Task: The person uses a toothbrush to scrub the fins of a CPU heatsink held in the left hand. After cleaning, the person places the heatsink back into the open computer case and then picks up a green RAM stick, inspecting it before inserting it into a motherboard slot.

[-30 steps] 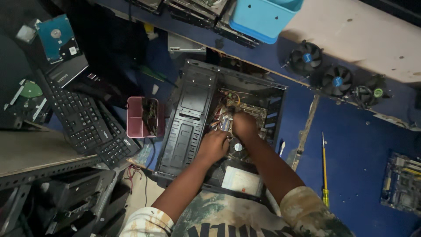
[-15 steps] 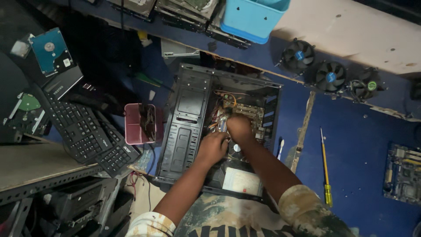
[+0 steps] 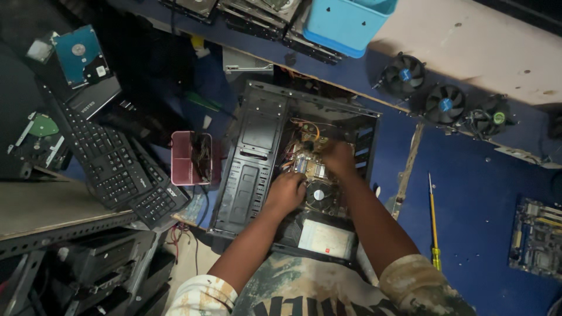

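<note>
An open black computer case (image 3: 253, 153) lies on its side on the blue floor in front of me. Both my hands are inside it, over the motherboard (image 3: 309, 167) with its orange wires. My left hand (image 3: 285, 191) rests beside the round cooler fan (image 3: 318, 195), fingers curled. My right hand (image 3: 338, 158) is further in, pressed on the board; what its fingers grip is hidden. A silver power supply (image 3: 325, 239) sits at the near end of the case.
A black keyboard (image 3: 114, 161) and hard drives (image 3: 81, 55) lie left. A small red box (image 3: 190, 158) stands beside the case. Three cooler fans (image 3: 445, 103) sit upper right, a yellow screwdriver (image 3: 433, 219) and a circuit board (image 3: 537, 239) right, a blue bin (image 3: 348, 23) on top.
The view has shifted slightly. Both hands stay inside the case, with my right hand moved a little deeper over the board.
</note>
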